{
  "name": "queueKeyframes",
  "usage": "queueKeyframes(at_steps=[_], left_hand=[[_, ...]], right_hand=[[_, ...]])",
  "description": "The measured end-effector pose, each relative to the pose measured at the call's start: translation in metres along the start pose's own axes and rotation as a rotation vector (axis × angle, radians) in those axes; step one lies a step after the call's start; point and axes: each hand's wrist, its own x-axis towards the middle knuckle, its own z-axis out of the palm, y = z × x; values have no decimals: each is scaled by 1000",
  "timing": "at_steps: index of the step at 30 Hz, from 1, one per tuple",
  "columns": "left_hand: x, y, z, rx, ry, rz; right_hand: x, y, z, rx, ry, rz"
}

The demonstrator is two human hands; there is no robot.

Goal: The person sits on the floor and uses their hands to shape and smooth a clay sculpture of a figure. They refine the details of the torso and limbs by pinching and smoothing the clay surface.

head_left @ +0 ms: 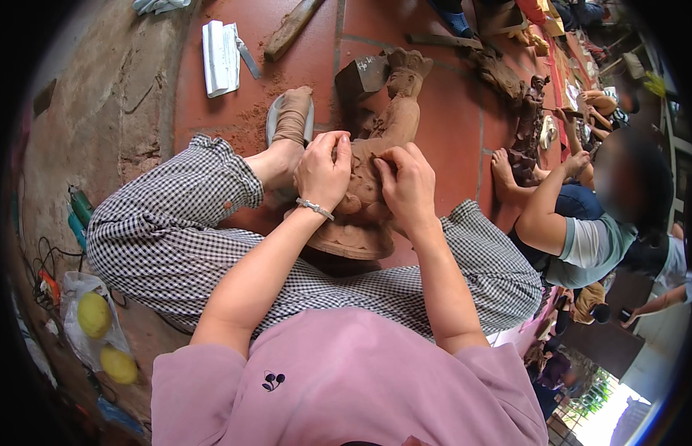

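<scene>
My left hand (321, 172) and right hand (407, 182) curl closed on the clay figure (376, 152) in my lap. I should press lightly with my fingers, steadying its base.

The middle of the reddish-brown carved clay figure (394, 123) lies hidden under the left hand (322, 172) and the right hand (407, 184), whose fingertips press into it so that what they pinch cannot be told, and the rear of its round clay base (353, 239) is lost behind the checked black-and-white trousers (167, 238). The neighbouring person in a grey-green shirt (595, 249) is blurred about the head and partly cut by the dark rim, which also clips the pale cloth (160, 6) at the top edge. The dark carved figure (526, 123) beside that person is too small to make out in detail.
</scene>
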Motion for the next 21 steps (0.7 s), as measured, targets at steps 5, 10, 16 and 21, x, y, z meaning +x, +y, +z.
queueKeyframes(at_steps=[5, 10, 16, 21], left_hand=[[-1, 0, 1, 44, 24, 64], [-1, -3, 1, 22, 34, 35], [0, 3, 1, 83, 44, 96], [0, -5, 0, 63, 95, 44]], right_hand=[[29, -6, 27, -213, 107, -123], [6, -4, -4, -198, 3, -75], [39, -8, 27, -317, 63, -84], [15, -10, 6, -181, -12, -37]])
